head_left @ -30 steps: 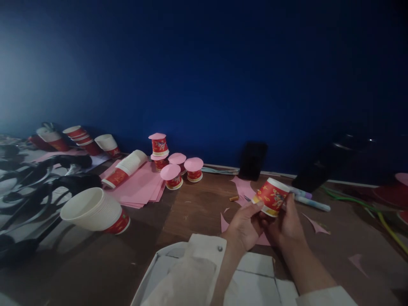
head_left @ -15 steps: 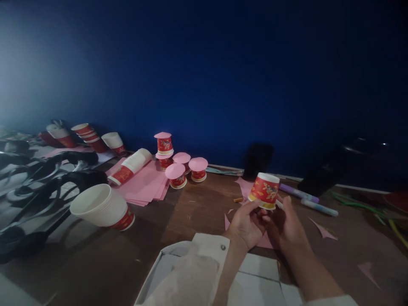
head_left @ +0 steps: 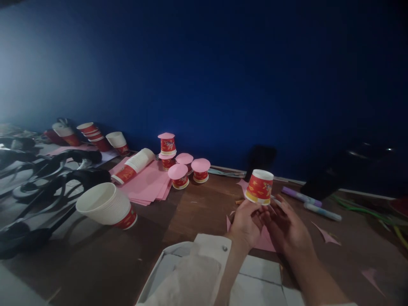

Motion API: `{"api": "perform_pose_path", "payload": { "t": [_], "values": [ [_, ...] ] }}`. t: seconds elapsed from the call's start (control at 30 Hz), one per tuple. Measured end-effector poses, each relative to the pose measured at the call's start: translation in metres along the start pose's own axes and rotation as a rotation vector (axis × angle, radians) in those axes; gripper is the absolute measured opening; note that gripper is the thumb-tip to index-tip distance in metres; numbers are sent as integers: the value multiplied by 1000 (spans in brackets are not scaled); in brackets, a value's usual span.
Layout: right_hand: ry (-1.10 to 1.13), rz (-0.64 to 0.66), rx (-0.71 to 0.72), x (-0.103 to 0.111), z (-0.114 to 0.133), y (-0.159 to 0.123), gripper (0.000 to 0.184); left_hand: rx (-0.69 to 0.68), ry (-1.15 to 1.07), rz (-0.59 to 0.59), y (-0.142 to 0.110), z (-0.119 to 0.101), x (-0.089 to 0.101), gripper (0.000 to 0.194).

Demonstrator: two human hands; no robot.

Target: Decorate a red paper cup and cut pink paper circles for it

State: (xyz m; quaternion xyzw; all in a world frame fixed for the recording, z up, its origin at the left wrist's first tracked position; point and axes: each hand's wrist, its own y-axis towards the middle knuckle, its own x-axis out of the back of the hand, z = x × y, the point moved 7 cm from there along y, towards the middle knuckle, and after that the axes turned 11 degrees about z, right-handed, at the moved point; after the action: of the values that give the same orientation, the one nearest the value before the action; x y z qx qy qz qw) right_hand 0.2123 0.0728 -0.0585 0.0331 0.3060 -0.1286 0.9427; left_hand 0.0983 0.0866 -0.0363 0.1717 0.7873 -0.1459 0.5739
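Observation:
An upside-down red paper cup (head_left: pixel 259 187) with a yellow band and white base is held up before me. My left hand (head_left: pixel 247 223) grips its lower rim from below. My right hand (head_left: pixel 288 229) is close beside the cup, its fingers curled round a slim white stick (head_left: pixel 275 201) whose kind I cannot make out. A pink paper sheet (head_left: pixel 265 242) lies beneath the hands. To the left stand several small cups topped with pink paper discs (head_left: pixel 178 171), one of them stacked on another (head_left: pixel 167 146).
A nested stack of paper cups (head_left: pixel 106 206) lies tilted at left, near dark headphones (head_left: pixel 63 182). Another cup stack (head_left: pixel 135 165) rests on pink sheets (head_left: pixel 151 187). Markers (head_left: pixel 301 196), paper scraps (head_left: pixel 325 234) and green wires (head_left: pixel 360 207) lie at right. A white box (head_left: pixel 258 272) is nearest me.
The cup has tipped a little and shifted left with my left hand. My right hand has moved slightly away from it, its fingers less upright. The whole view has shifted slightly.

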Motion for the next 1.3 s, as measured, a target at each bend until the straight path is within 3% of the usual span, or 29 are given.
{"api": "perform_pose_path", "payload": {
  "t": [0.13, 0.3, 0.8, 1.3],
  "values": [
    [133, -99, -85, 2, -6, 0, 50, -61, 119, -16, 1, -3, 0, 20],
    [147, -91, -90, -4, -4, -1, 60, -62, 175, -29, 2, -1, 2, 25],
    [90, -57, -85, -5, -4, -2, 64, -1, 337, -69, 1, 3, 5, 46],
    [116, -60, -56, -13, 3, -5, 53, 33, 352, -62, 2, 5, 7, 40]
  ]
}}
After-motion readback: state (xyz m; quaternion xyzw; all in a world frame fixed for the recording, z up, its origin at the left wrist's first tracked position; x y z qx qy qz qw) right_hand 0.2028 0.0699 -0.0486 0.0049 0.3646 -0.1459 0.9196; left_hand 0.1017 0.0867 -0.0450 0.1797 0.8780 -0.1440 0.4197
